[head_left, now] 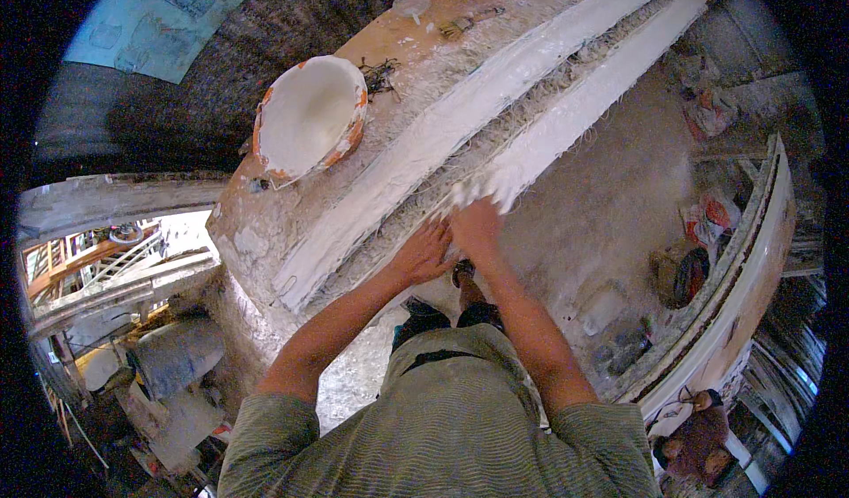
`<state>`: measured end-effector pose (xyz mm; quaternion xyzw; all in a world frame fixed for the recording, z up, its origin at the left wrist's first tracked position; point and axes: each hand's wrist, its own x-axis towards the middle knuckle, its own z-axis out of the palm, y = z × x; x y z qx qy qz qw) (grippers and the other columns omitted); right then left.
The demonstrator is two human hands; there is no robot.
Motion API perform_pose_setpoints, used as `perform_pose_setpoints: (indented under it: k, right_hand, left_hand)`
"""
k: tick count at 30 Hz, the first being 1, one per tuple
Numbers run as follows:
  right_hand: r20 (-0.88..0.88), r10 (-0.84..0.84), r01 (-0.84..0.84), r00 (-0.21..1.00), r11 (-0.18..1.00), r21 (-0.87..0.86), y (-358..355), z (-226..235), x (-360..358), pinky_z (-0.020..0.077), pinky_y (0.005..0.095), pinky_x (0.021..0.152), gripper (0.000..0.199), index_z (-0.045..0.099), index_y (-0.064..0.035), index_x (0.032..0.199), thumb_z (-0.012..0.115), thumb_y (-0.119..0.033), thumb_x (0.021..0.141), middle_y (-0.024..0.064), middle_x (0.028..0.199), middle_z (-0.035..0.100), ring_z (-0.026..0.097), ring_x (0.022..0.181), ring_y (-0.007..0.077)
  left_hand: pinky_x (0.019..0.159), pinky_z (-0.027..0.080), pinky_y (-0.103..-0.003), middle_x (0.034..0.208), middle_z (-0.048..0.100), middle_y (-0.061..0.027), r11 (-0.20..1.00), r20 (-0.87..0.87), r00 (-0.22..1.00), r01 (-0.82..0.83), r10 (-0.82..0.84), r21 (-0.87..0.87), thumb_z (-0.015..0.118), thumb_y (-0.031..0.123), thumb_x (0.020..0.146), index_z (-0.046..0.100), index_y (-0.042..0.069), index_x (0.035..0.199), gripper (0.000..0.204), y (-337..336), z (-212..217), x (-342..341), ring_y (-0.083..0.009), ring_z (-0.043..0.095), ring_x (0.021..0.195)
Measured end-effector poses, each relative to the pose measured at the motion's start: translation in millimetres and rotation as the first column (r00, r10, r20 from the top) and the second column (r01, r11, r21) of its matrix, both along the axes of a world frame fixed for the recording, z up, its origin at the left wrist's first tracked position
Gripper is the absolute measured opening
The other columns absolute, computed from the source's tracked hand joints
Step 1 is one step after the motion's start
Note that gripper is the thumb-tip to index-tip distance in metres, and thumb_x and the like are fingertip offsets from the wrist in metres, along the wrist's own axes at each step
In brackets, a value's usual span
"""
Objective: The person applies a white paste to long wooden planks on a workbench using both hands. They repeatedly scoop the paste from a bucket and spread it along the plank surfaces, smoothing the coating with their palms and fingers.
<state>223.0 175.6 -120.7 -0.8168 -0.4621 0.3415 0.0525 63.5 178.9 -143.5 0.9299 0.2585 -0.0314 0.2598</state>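
Apparently smearing white coat along strip [575, 100] on near edge of table [234, 224] with right hand [478, 215], left hand [424, 249] beside. Cannot tell either grip. Next, likely needs spreading toward near-left corner.

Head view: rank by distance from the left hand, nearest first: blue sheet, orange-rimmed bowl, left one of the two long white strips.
From the left hand:
1. Left white strip: just beyond the hand, running up and right.
2. Orange-rimmed bowl: up and left, past the strip.
3. Blue sheet: far upper left, beyond the bowl.
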Motion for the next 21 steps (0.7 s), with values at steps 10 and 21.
perform_pose_setpoints:
  k: [10, 21]
  right_hand:
    - [0.387, 0.173, -0.271, 0.906, 0.938, 0.217, 50, -25, 164, 0.0527, 0.0518, 0.078, 0.027, 0.060, 0.0024, 0.096, 0.042, -0.018, 0.093, 0.0254, 0.084, 0.067, 0.066, 0.083, 0.0418]
    - [0.231, 0.253, -0.273, 0.940, 0.960, 0.059, -28, 12, -13, 0.0472, 0.0558, 0.091, 0.055, 0.064, 0.0089, 0.106, 0.039, -0.040, 0.097, 0.0341, 0.110, 0.060, 0.060, 0.101, 0.0485]
  left_hand:
    - [0.114, 0.028, -0.047, 0.141, 0.042, -0.0299, 0.991, 0.118, 0.987, 0.098, -0.108, 0.085, 0.040, 0.047, 0.098, 0.023, -0.002, 0.149, 0.072, 35, -8, 94, -0.0435, 0.042, 0.131]
    - [0.117, 0.024, -0.048, 0.147, 0.032, -0.0321, 0.987, 0.030, 0.998, 0.064, -0.061, -0.145, 0.042, 0.043, 0.099, 0.017, 0.003, 0.152, 0.072, -55, 20, -94, -0.0446, 0.036, 0.135]
